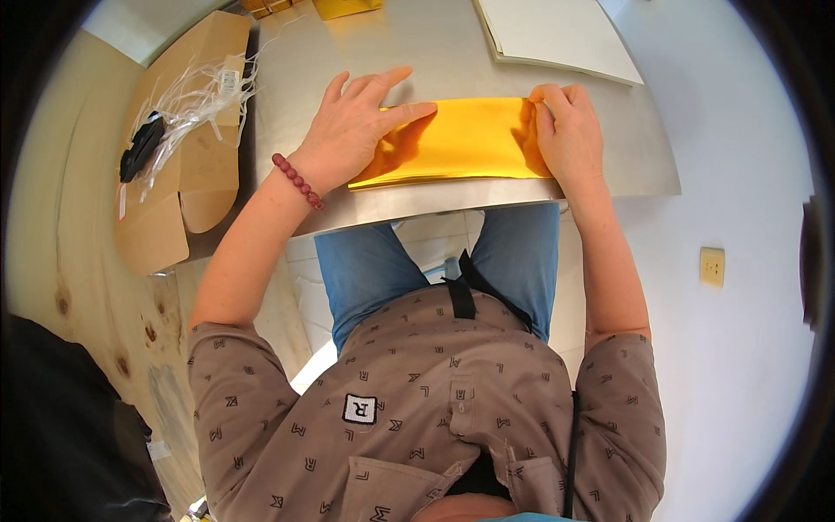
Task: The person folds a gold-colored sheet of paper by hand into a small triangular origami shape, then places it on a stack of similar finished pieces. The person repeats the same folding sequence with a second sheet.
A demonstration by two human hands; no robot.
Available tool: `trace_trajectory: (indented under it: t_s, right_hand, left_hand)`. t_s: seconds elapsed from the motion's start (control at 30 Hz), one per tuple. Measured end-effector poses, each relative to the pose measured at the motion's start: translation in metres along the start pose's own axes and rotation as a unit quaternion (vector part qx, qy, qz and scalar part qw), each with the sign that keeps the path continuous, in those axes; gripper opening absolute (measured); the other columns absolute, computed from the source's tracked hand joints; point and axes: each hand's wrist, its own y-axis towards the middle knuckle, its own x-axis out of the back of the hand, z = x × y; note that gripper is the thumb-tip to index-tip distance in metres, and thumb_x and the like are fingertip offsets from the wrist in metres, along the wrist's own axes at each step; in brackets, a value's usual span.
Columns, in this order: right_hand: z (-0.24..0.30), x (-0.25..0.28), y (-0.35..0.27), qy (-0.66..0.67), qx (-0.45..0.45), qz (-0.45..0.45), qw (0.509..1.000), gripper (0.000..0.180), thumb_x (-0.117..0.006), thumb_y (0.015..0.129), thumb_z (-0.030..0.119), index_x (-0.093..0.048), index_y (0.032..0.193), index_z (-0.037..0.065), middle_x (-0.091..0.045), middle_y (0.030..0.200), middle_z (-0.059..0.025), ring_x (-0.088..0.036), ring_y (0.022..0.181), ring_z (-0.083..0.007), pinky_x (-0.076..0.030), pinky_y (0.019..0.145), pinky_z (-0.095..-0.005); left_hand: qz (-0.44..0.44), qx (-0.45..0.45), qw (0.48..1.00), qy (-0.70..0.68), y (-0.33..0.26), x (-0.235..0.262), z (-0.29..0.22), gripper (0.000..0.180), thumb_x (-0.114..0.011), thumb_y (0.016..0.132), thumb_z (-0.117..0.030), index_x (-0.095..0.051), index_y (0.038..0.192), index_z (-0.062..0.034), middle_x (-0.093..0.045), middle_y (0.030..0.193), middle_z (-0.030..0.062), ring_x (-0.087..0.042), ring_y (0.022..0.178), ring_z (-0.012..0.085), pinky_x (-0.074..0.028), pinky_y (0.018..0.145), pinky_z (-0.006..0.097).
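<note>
A shiny gold foil paper stack [470, 139] lies along the near edge of the metal table, its front edge showing thin layers. My left hand [348, 130], a red bead bracelet [297, 181] at its wrist, rests over the stack's left end. Its fingers are stretched apart, and the thumb lies on the foil's top. At the right end my right hand [570, 130] has its fingers closed in a pinch on the foil's far right corner. Dark reflections of both hands show on the foil.
The metal table [417, 56] carries a white paper stack [557, 35] at the far right and another gold piece [346, 7] at the far edge. On the left stands an open cardboard box [204, 165] with clear plastic strips [196, 96] and a black object [142, 148].
</note>
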Motion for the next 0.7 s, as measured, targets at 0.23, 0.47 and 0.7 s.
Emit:
trace_trajectory:
  t_s: [0.23, 0.47, 0.7]
  right_hand:
    - [-0.007, 0.003, 0.001, -0.024, 0.027, 0.025, 0.999, 0.007, -0.069, 0.091, 0.011, -0.074, 0.097, 0.013, -0.065, 0.089, -0.0096, -0.064, 0.089, -0.0316, -0.055, 0.079, -0.0428]
    - [-0.009, 0.009, -0.003, -0.005, 0.034, 0.047, 0.998, 0.013, -0.074, 0.091, 0.017, -0.075, 0.104, 0.013, -0.066, 0.097, -0.0103, -0.063, 0.096, -0.0330, -0.055, 0.084, -0.0425]
    - [-0.010, 0.005, -0.004, -0.040, 0.060, 0.032, 0.997, 0.017, -0.075, 0.091, 0.019, -0.074, 0.107, 0.013, -0.066, 0.099, -0.0102, -0.063, 0.096, -0.0332, -0.055, 0.084, -0.0431]
  left_hand:
    - [0.049, -0.001, 0.999, -0.001, 0.001, 0.005, 0.003, 0.050, -0.059, 0.101, -0.010, -0.065, 0.142, -0.0370, -0.055, 0.150, 0.0103, -0.051, 0.140, 0.0294, -0.026, 0.127, 0.055]
    - [0.048, -0.016, 0.999, -0.011, 0.003, 0.006, 0.006, 0.048, -0.059, 0.100, -0.007, -0.068, 0.139, -0.0322, -0.057, 0.146, 0.0128, -0.053, 0.137, 0.0307, -0.031, 0.124, 0.051]
    - [0.077, -0.066, 0.994, -0.039, 0.023, 0.011, 0.017, 0.041, -0.067, 0.097, -0.013, -0.070, 0.136, -0.0246, -0.064, 0.134, 0.0182, -0.059, 0.128, 0.0353, -0.042, 0.113, 0.049]
